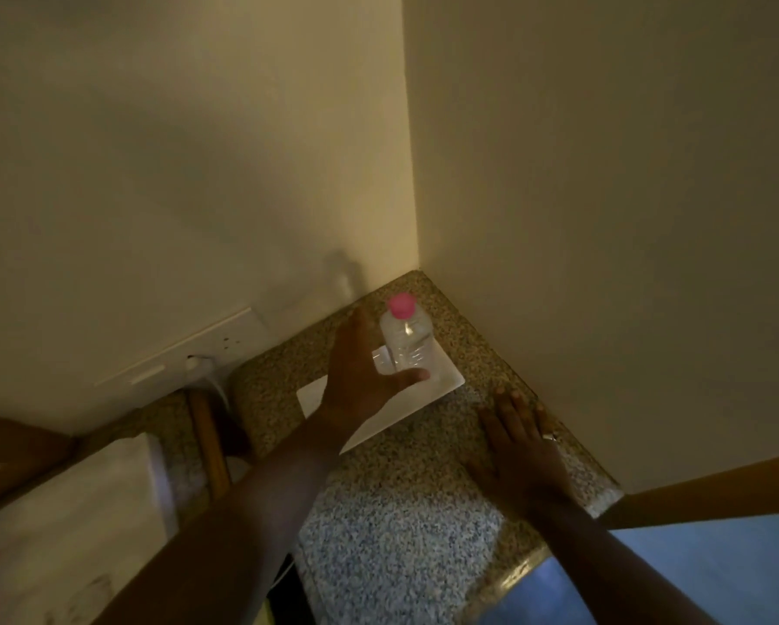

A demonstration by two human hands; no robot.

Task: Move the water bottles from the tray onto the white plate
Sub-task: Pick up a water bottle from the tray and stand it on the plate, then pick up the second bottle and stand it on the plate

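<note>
Standing upright on the white plate is a clear water bottle with a pink cap — at the plate's 12 o'clock end. The left hand is open just beside the bottle at its 9 o'clock, thumb under its base — whether touching, I cannot tell. The right hand lies flat, fingers spread, on the speckled counter at the plate's 4 o'clock.

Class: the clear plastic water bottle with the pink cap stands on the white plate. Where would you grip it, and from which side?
Grip the clear plastic water bottle with the pink cap around its ribbed middle, coming from its left, where the left hand is already open beside it. It stands upright on the white square plate, with walls close behind and right.
</note>
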